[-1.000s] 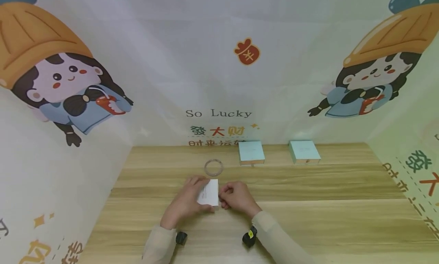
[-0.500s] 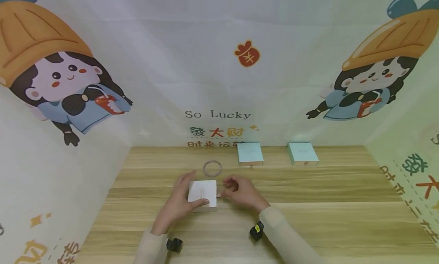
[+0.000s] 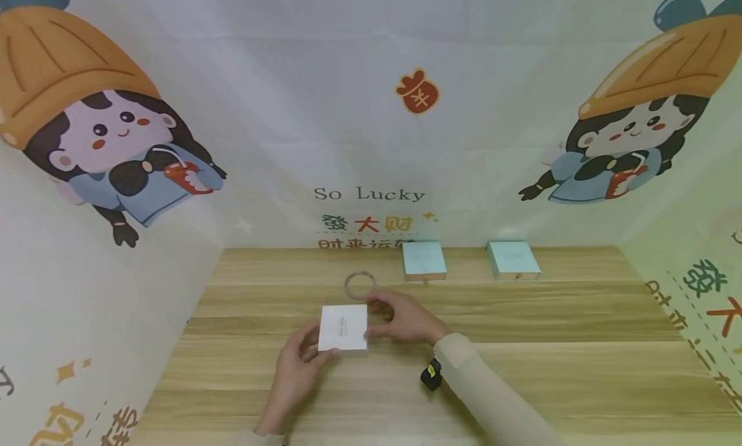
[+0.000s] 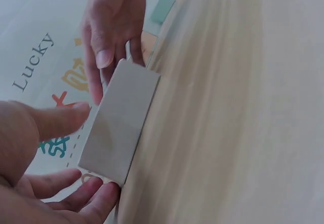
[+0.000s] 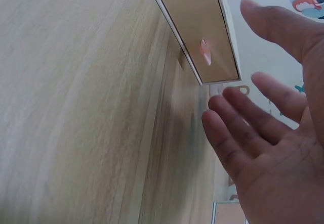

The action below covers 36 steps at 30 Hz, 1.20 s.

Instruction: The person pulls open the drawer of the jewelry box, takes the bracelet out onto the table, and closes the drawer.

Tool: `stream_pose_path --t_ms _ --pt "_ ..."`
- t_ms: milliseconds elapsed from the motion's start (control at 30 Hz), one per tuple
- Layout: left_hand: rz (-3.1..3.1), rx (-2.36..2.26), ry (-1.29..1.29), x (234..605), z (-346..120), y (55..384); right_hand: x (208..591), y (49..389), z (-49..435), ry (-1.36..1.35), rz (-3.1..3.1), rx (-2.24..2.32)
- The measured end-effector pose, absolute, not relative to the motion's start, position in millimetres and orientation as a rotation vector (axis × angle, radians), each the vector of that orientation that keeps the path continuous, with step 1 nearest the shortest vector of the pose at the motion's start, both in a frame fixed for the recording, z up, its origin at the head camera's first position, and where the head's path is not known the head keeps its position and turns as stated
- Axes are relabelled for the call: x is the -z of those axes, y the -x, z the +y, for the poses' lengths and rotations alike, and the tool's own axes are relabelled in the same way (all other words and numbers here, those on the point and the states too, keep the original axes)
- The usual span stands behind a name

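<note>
So both hands are at the white box (image 3: 342, 330): the left hand (image 3: 294, 368) has its fingers loosely spread with the tips against the box's left end, not wrapped round it, and the right hand (image 3: 408, 320) is just off the right end, thumb and fingers apart, holding nothing. Biggest thing around is the pale backdrop (image 3: 278, 85) way beyond the white box, with a "So Lucky" print and two cartoon kids in orange hats, one off to either side. Then there's the wood-grain bench (image 3: 522, 381), spreading out all round the box. A beige sleeve (image 3: 493, 388) runs down on the near right side of the box. The box itself has its printed face up; honestly can't tell if it's fully resting on the bench. Two mint boxes (image 3: 424, 259) sit beyond it to the right, well apart from it and from each other. A see-through-ish bangle (image 3: 346, 286) lies just beyond the white box, right by the right hand's fingertips, can't tell if they touch. Smaller again is a black wrist gadget (image 3: 431, 374), near right of the box. Tiniest bit is a pinkish tab (image 5: 205, 52) on the box's tan right end.
</note>
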<state>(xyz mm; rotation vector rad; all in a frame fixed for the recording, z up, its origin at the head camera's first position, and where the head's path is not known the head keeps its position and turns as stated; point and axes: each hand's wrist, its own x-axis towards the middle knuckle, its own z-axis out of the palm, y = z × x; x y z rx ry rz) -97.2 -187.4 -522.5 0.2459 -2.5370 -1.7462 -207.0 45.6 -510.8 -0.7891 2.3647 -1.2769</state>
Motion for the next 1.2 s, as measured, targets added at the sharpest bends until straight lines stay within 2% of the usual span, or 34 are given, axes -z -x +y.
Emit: stream_pose_path --t_ms 667,1200 --pt "-2.503 1.68 -0.369 526.0 -182.6 102.9 511.7 205.3 38.5 0.729 2.328 1.384" --pt "-2.562 1.738 -0.384 523.0 -187.1 116.5 523.1 179.8 45.6 0.536 2.424 1.522"
